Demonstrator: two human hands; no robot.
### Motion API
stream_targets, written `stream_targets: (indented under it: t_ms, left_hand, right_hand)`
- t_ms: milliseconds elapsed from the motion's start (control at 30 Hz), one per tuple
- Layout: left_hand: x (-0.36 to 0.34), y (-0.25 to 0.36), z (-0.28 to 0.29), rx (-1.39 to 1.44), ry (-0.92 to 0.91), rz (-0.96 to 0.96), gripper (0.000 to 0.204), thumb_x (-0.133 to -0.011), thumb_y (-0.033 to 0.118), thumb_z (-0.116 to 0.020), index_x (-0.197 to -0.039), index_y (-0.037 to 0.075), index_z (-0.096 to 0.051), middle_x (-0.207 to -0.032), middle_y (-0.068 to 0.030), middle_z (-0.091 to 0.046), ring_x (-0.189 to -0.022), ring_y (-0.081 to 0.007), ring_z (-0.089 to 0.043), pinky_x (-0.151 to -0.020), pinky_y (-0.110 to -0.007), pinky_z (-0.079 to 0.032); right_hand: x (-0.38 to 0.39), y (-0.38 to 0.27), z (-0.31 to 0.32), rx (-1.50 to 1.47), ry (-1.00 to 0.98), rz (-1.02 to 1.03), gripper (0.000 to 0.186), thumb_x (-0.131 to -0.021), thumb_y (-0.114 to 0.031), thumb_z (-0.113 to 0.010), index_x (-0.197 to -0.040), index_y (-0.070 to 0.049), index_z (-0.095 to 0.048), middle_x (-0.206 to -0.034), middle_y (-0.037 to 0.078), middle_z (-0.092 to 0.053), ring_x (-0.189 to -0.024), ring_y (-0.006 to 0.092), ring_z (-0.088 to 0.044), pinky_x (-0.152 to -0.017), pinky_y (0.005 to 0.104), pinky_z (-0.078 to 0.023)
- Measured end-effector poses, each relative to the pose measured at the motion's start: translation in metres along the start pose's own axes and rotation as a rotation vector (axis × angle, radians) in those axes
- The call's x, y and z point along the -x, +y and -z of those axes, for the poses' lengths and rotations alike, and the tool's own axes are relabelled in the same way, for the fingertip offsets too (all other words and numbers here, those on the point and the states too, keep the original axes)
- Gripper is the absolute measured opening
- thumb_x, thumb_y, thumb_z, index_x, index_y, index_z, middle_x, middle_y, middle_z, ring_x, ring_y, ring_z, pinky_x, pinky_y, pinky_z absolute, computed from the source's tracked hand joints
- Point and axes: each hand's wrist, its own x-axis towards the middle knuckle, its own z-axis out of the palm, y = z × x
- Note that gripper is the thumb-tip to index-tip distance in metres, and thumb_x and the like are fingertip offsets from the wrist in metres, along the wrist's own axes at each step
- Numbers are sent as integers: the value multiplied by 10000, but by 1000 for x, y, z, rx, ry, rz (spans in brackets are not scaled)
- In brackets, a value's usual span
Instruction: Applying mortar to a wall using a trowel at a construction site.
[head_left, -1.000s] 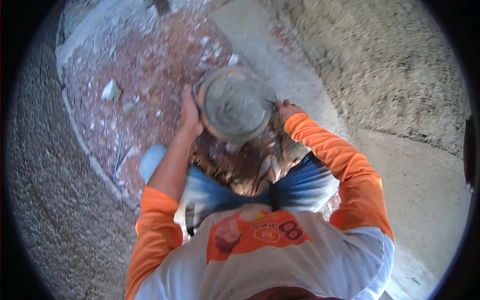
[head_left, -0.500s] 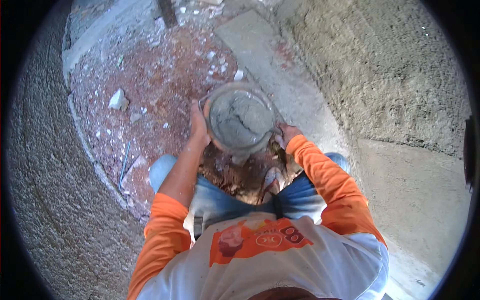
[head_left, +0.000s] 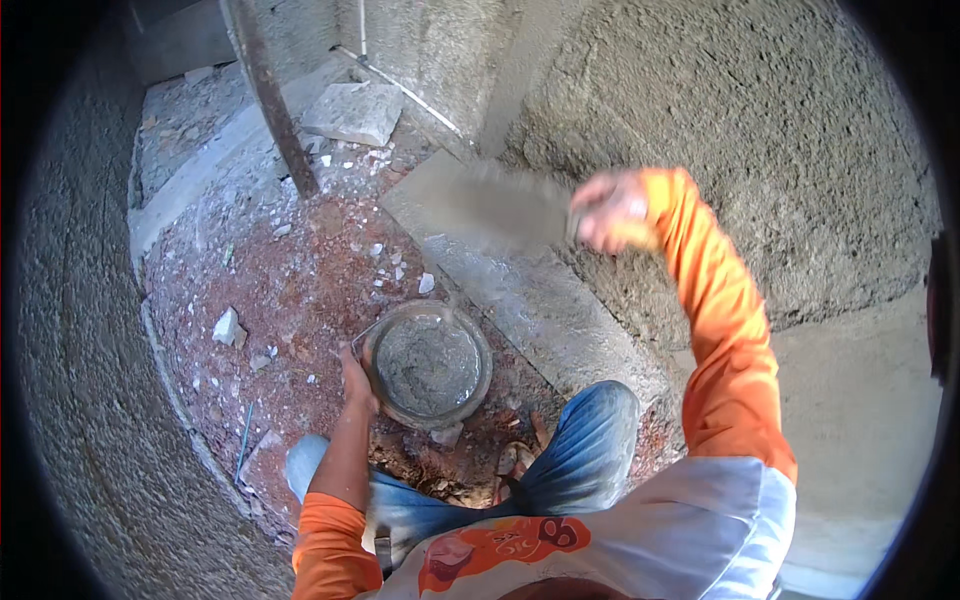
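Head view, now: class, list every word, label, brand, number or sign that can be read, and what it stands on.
White shirt, front: orange print with a numeral and lettering, not copied here; smaller letters are unclear.
Bucket: no lettering visible.
Flat tool: motion-blurred, so none can be read.
Rough wall: no lettering visible.

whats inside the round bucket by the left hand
The bucket beside the left hand holds a grey, wet-looking mix with an uneven surface. The mix covers the bottom, so its depth and anything buried in it cannot be seen.
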Motion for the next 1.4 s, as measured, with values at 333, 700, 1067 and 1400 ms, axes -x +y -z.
stream_targets:
  t_ms: [333,700,1067,1400]
  left_hand:
    - [-7,-16,5,-232,341,-72,732,-824,643,-314,-1207,36,-459,-1242,-112,-450,-1107,-286,-427,-971,-422,-294]
    - [34,-19,-12,-299,171,-183,719,-841,615,-310,-1271,45,-399,-1254,-84,-442,-1143,-246,-395,-978,-349,-278]
    - [7,-11,9,6,93,0,689,-809,642,-367,-1169,70,-500,-1165,-111,-518,-1061,-288,-470,-955,-422,-334]
    - [12,9,27,-72,19,-2,699,-823,603,-390,-1269,65,-372,-1178,-136,-490,-1073,-268,-478,-903,-378,-390]
  right_hand:
    - [-45,7,69,83,913,479,436,-751,-405,-625,-924,-5,-632,-689,61,-572,-571,144,-485,-545,294,-421]
    - [-253,76,94,766,991,-206,460,-684,-386,-687,-937,-7,-632,-1037,159,-607,-962,312,-580,-806,382,-475]
    - [-37,-120,159,1220,1310,-138,477,-717,-479,-658,-932,-52,-659,-893,190,-632,-860,291,-609,-779,361,-447]
    - [72,-151,-48,1253,1543,316,392,-745,-419,-629,-883,-53,-607,-797,144,-632,-736,299,-612,-653,374,-478]
